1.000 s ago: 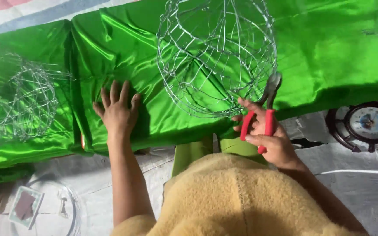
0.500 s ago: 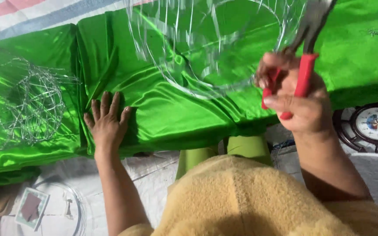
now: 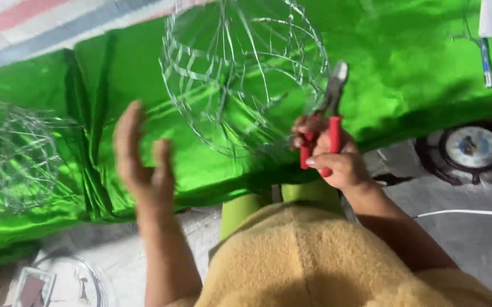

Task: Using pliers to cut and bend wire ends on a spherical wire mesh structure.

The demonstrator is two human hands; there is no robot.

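Note:
A round wire frame ball (image 3: pixel 240 74) is lifted above shiny green satin cloth (image 3: pixel 405 62). My right hand (image 3: pixel 337 159) grips red-handled pliers (image 3: pixel 328 122) whose jaws point up at the frame's right edge. My left hand (image 3: pixel 143 165) is raised off the cloth, blurred, with fingers spread and nothing in it, to the lower left of the frame. My body in a tan fleece top (image 3: pixel 314 261) fills the bottom of the view.
A second wire ball (image 3: pixel 18 153) lies on the cloth at far left. A round clock-like object (image 3: pixel 470 148) sits on the grey floor at right. A pen (image 3: pixel 486 62) lies at top right. A clear plate (image 3: pixel 69 281) sits bottom left.
My left hand has lifted off the green cloth and moved right and up. My right hand with the pliers has come down and left, and the wire frame has shifted with it.

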